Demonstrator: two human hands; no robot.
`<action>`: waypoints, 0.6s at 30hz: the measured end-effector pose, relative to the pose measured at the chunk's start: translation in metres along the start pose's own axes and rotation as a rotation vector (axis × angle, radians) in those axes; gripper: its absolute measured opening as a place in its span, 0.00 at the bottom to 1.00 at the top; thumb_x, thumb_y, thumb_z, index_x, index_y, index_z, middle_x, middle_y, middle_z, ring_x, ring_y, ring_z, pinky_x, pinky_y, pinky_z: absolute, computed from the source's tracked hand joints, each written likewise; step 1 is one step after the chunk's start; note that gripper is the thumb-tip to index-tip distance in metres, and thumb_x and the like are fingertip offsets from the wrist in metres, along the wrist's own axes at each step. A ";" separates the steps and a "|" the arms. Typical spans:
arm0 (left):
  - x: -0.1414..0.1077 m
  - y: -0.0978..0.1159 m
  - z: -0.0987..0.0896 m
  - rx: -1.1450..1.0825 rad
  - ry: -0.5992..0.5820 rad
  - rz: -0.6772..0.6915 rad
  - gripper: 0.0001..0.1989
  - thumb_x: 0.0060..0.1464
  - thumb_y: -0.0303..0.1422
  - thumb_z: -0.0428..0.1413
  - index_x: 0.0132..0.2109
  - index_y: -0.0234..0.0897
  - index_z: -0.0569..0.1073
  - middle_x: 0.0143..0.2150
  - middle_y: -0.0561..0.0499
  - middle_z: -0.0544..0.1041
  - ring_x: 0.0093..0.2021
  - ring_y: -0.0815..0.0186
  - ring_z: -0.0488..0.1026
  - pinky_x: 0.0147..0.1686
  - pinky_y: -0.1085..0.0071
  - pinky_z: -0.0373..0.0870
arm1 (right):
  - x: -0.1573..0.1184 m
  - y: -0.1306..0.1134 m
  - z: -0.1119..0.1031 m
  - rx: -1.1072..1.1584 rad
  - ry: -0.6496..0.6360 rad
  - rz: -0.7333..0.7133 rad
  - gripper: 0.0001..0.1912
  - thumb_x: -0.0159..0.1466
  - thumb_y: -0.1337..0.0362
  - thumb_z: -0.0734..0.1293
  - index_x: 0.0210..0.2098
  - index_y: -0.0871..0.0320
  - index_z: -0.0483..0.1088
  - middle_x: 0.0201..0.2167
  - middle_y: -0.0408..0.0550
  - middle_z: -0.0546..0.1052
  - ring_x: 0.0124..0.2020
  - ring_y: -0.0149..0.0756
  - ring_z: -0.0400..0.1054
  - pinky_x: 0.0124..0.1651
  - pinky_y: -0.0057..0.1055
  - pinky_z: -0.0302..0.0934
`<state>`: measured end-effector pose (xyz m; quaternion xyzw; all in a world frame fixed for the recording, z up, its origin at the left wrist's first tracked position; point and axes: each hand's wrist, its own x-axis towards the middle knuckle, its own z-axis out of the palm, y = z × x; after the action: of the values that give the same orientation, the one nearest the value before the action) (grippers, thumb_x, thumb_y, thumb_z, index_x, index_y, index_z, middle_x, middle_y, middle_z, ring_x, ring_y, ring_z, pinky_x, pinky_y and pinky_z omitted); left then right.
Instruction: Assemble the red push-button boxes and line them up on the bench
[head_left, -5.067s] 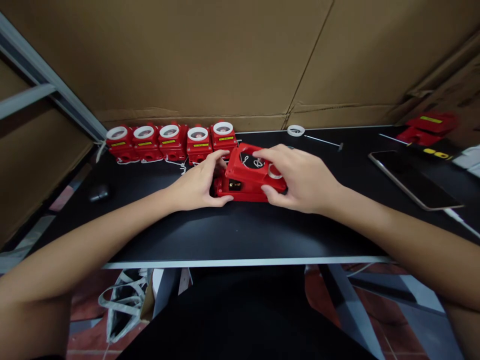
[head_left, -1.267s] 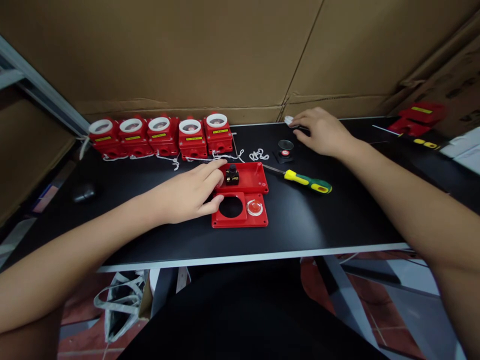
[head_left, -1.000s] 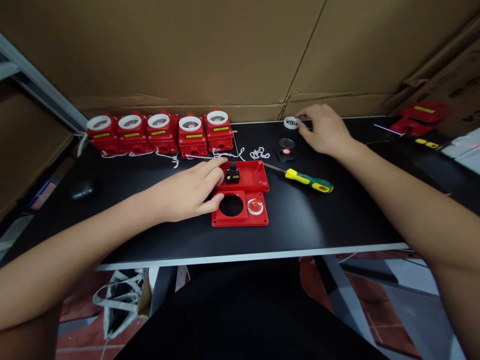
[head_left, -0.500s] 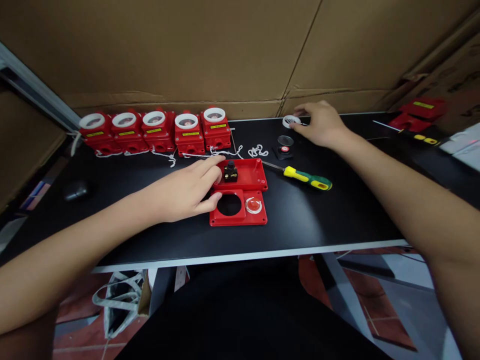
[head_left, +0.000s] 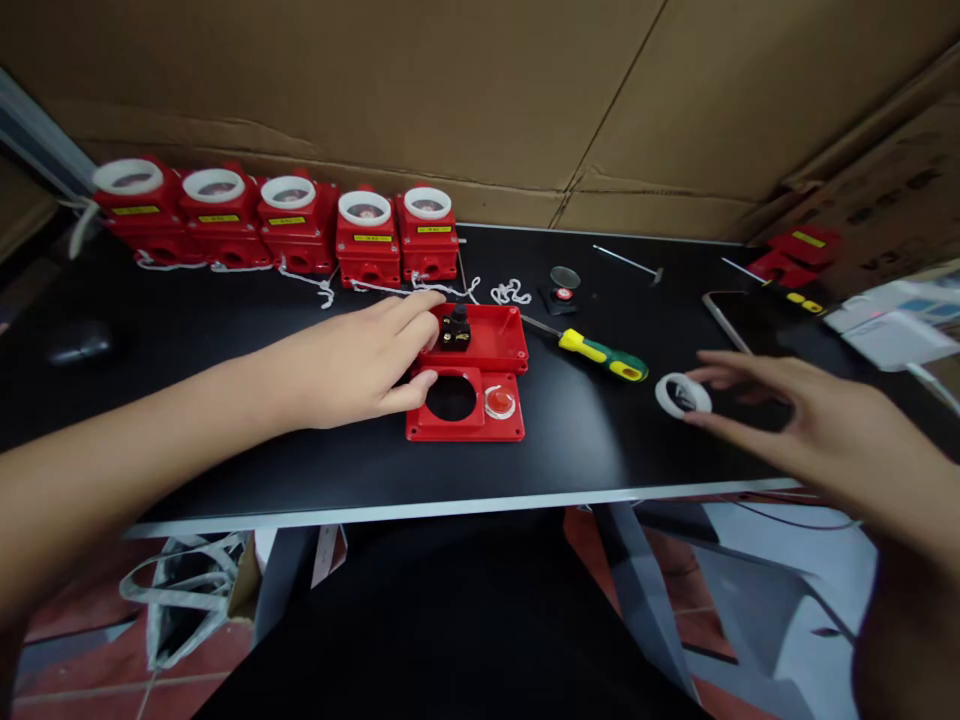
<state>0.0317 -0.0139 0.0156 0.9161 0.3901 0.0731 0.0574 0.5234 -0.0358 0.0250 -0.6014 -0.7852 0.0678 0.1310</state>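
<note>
My right hand (head_left: 795,410) pinches a white ring (head_left: 683,396) by its right side, raised over the right part of the table. My left hand (head_left: 375,360) grips the left edge of an opened red box (head_left: 495,340), fingers on its upper half and thumb on the lower cover plate (head_left: 465,430). A black switch block (head_left: 455,330) sits inside the upper half. The plate has a large round hole and, beside it, a red button lens (head_left: 499,401) with a whitish surround. A yellow-green screwdriver (head_left: 604,355) lies right of the box, its shaft tip close to it.
Several finished-looking red boxes (head_left: 367,240) with white rings stand at the back left, white cord (head_left: 307,278) before them. Behind the screwdriver are a clear disc (head_left: 565,276) and a small black part (head_left: 559,299). A metal rod (head_left: 626,262) and a phone (head_left: 739,320) lie right.
My right hand has brought the white ring from the back of the table toward the front right. The rod beneath it now shows. My left hand stays on the red box; the view has shifted.
</note>
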 end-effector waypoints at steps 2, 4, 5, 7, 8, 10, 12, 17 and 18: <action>0.000 0.000 0.001 0.002 0.006 0.003 0.16 0.79 0.42 0.52 0.57 0.34 0.77 0.84 0.26 0.69 0.80 0.36 0.74 0.80 0.44 0.74 | -0.025 -0.016 0.006 0.024 0.057 -0.107 0.31 0.73 0.36 0.74 0.67 0.46 0.81 0.55 0.50 0.90 0.49 0.51 0.87 0.54 0.48 0.82; 0.001 0.000 0.001 0.006 0.007 0.007 0.17 0.79 0.42 0.51 0.57 0.33 0.76 0.84 0.25 0.69 0.81 0.36 0.74 0.80 0.43 0.74 | -0.035 -0.038 0.013 0.011 0.071 -0.245 0.25 0.78 0.42 0.72 0.68 0.45 0.79 0.58 0.49 0.89 0.50 0.48 0.87 0.54 0.45 0.82; 0.001 0.001 0.001 0.009 0.009 0.008 0.17 0.79 0.42 0.51 0.58 0.33 0.76 0.84 0.25 0.69 0.81 0.36 0.74 0.81 0.43 0.73 | -0.034 -0.049 0.017 -0.003 0.080 -0.325 0.23 0.80 0.44 0.71 0.68 0.46 0.78 0.57 0.50 0.89 0.50 0.48 0.87 0.53 0.45 0.82; 0.000 0.001 0.001 0.010 0.007 0.007 0.18 0.80 0.42 0.51 0.58 0.33 0.76 0.84 0.25 0.69 0.81 0.36 0.73 0.81 0.43 0.73 | -0.024 -0.067 0.024 -0.013 0.078 -0.462 0.21 0.81 0.48 0.70 0.68 0.48 0.77 0.56 0.53 0.89 0.51 0.51 0.86 0.52 0.50 0.82; 0.000 0.001 0.001 0.009 0.004 0.003 0.18 0.80 0.42 0.50 0.59 0.33 0.76 0.84 0.24 0.69 0.81 0.36 0.73 0.81 0.43 0.73 | -0.016 -0.074 0.026 -0.007 0.082 -0.529 0.22 0.81 0.48 0.69 0.69 0.50 0.77 0.56 0.55 0.89 0.52 0.54 0.85 0.52 0.54 0.82; 0.000 0.002 -0.001 0.002 -0.006 -0.006 0.18 0.80 0.42 0.50 0.59 0.33 0.76 0.84 0.24 0.68 0.81 0.35 0.73 0.81 0.43 0.73 | 0.005 -0.084 0.029 -0.028 0.061 -0.627 0.25 0.81 0.50 0.69 0.71 0.54 0.76 0.57 0.60 0.88 0.54 0.59 0.83 0.53 0.59 0.80; 0.000 0.003 -0.003 -0.005 -0.021 -0.014 0.18 0.80 0.42 0.50 0.59 0.33 0.76 0.85 0.25 0.67 0.82 0.36 0.73 0.81 0.43 0.74 | 0.029 -0.091 0.030 -0.110 0.032 -0.701 0.25 0.78 0.54 0.70 0.70 0.57 0.77 0.57 0.62 0.87 0.54 0.61 0.82 0.53 0.59 0.79; -0.002 0.006 -0.007 0.012 -0.057 -0.041 0.19 0.82 0.43 0.48 0.60 0.33 0.76 0.86 0.24 0.66 0.81 0.36 0.74 0.78 0.43 0.76 | 0.087 -0.100 0.023 -0.171 -0.116 -0.849 0.07 0.69 0.61 0.75 0.45 0.52 0.80 0.42 0.54 0.84 0.44 0.52 0.78 0.44 0.48 0.71; -0.002 0.007 -0.007 0.012 -0.059 -0.050 0.19 0.82 0.43 0.49 0.60 0.33 0.76 0.86 0.25 0.66 0.81 0.36 0.74 0.78 0.44 0.76 | 0.096 -0.101 0.019 -0.132 -0.157 -0.854 0.06 0.67 0.61 0.76 0.43 0.51 0.80 0.41 0.52 0.84 0.44 0.51 0.78 0.44 0.47 0.70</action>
<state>0.0337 -0.0195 0.0236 0.9081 0.4114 0.0426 0.0653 0.4014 0.0308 0.0454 -0.2230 -0.9736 0.0027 0.0486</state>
